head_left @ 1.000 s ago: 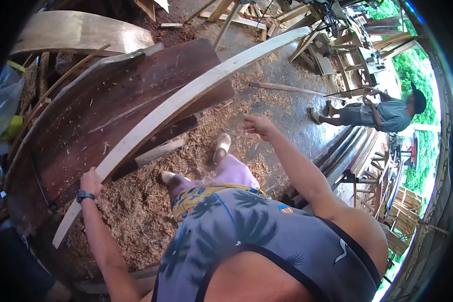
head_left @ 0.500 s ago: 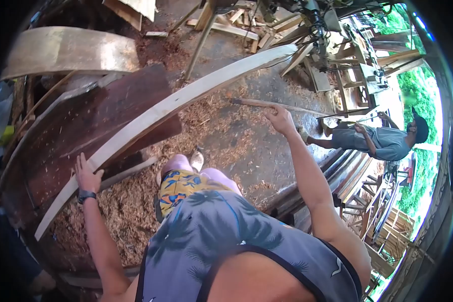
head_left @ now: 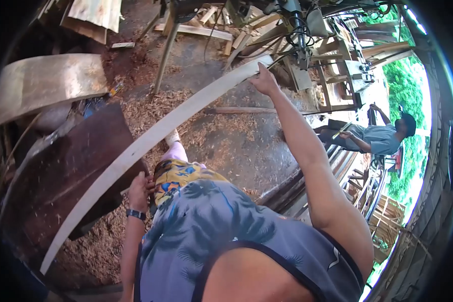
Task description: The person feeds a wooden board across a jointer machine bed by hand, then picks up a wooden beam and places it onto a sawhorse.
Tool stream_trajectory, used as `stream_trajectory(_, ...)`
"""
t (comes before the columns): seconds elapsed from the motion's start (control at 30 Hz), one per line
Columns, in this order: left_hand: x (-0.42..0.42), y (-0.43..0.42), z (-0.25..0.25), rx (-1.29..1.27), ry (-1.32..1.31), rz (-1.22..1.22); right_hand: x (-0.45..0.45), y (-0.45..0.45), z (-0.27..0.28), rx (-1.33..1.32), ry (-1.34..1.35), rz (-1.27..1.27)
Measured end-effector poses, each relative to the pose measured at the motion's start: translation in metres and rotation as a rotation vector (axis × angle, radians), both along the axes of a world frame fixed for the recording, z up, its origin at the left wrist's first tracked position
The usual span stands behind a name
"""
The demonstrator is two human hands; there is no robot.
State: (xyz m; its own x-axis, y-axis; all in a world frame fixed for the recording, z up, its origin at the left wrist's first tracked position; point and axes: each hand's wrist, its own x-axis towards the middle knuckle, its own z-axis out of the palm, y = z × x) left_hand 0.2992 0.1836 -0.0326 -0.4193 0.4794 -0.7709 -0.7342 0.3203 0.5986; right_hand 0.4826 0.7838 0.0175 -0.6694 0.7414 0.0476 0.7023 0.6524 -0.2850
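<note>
Moved: your right hand (head_left: 264,83), now clamped on the curved plank's (head_left: 142,144) upper end; your left hand (head_left: 140,195), off it, beside the shorts (head_left: 178,176), grasp unclear; hands well apart; plank's long axis ran diagonally, lower left to upper right, right hand nearer.

grey-blue palm-print tank top (head_left: 206,216) | black trim (head_left: 246,245) | yellow patterned shorts (head_left: 178,177) | dark wristwatch (head_left: 136,214)
</note>
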Motion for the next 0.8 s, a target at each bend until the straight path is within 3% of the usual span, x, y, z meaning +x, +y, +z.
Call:
stream_trajectory(0.03,0.000,0.012,0.006,0.000,-0.200,0.125,0.003,0.016,-0.009,-0.012,0.025,-0.134)
stream_trajectory(0.13,0.000,0.021,0.005,0.145,-0.215,0.289,0.030,0.077,-0.030,-0.102,0.080,-0.252)
stream_trajectory(0.17,-0.005,0.032,0.012,0.101,-0.271,0.351,0.032,0.090,-0.022,-0.261,0.096,-0.375)
stream_trajectory(0.33,-0.022,0.063,0.018,0.057,-0.370,0.426,0.049,0.126,-0.014,-0.204,0.206,-0.540)
stream_trajectory(0.47,-0.021,0.080,0.019,0.060,-0.391,0.577,0.046,0.139,-0.007,-0.504,0.311,-0.339)
stream_trajectory(0.53,-0.016,0.087,0.020,0.030,-0.380,0.616,0.039,0.122,0.014,-0.285,0.139,0.053)
stream_trajectory(0.57,-0.013,0.093,0.022,0.073,-0.351,0.658,0.038,0.120,0.013,-0.283,0.145,0.064)
stream_trajectory(0.63,-0.009,0.090,0.006,0.189,-0.301,0.695,0.036,0.124,0.006,-0.038,0.260,0.334)
stream_trajectory(0.7,-0.006,0.089,-0.002,0.248,-0.267,0.715,0.030,0.127,-0.012,-0.924,0.666,-0.172)
stream_trajectory(0.77,0.004,0.117,0.005,0.255,-0.218,0.791,0.031,0.146,-0.044,-0.787,0.623,-0.091)
stream_trajectory(0.8,0.003,0.128,0.001,0.278,-0.202,0.809,0.026,0.142,-0.043,-0.885,0.614,-0.150)
